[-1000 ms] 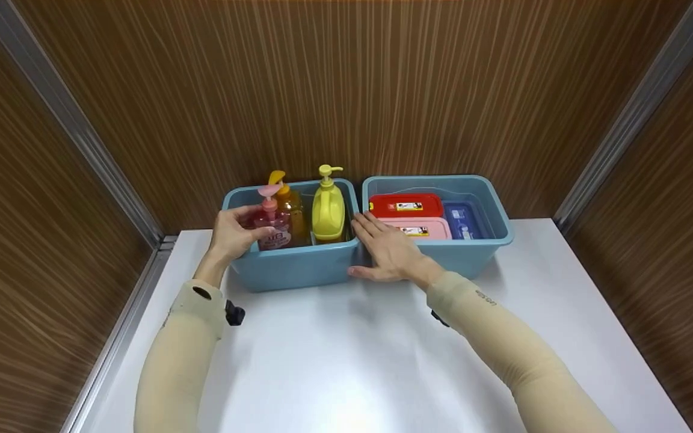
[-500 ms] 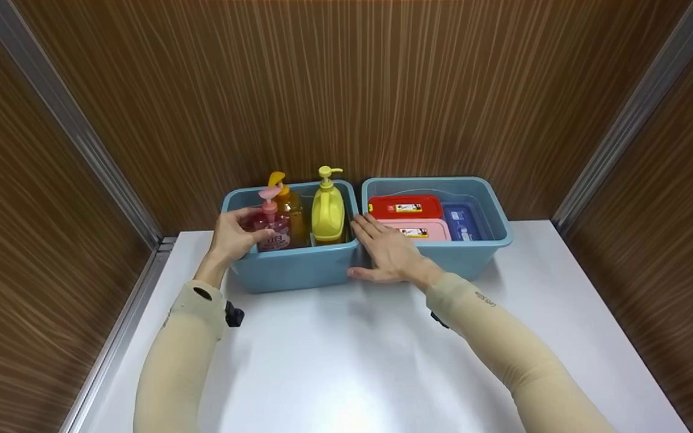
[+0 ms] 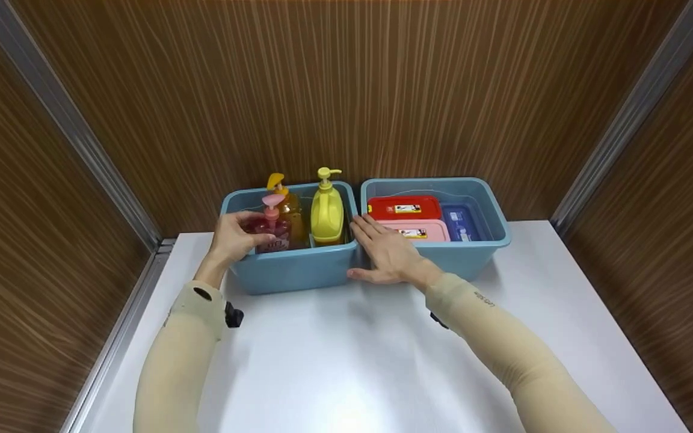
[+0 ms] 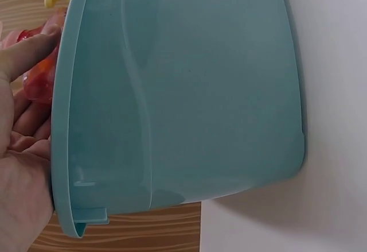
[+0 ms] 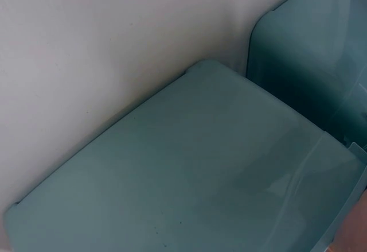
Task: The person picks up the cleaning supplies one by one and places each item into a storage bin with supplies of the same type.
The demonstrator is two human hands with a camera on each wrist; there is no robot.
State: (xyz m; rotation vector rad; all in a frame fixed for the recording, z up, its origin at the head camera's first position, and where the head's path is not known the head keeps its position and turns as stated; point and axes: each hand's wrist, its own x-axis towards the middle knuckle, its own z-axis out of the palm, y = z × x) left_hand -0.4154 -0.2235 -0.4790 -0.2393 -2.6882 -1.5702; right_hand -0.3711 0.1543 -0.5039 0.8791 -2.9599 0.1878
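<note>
My left hand (image 3: 231, 239) holds a dark pink pump bottle (image 3: 278, 231) with a pale pink pump head, inside the left blue bin (image 3: 298, 273). Its base is hidden behind the bin's front wall. In the left wrist view, the thumb and fingers lie at either side of the red bottle (image 4: 39, 82), beside the bin's rim (image 4: 64, 91). My right hand (image 3: 390, 252), fingers straight, rests where the two bins meet; its fingertips touch the left bin's rim. An orange pump bottle (image 3: 292, 213) and a yellow pump bottle (image 3: 327, 218) stand upright in the left bin.
The right blue bin (image 3: 473, 244) holds boxes with a red lid (image 3: 391, 208), a pink lid (image 3: 437, 230) and a blue lid (image 3: 462, 222). Both bins stand on a white table (image 3: 322, 343), against a wood-grain back wall (image 3: 346, 90). Similar panels rise at both sides.
The dark pink bottle has sunk lower into the left bin, and its pump head sits further down. My left hand has shifted very slightly; the right hand stays in place.
</note>
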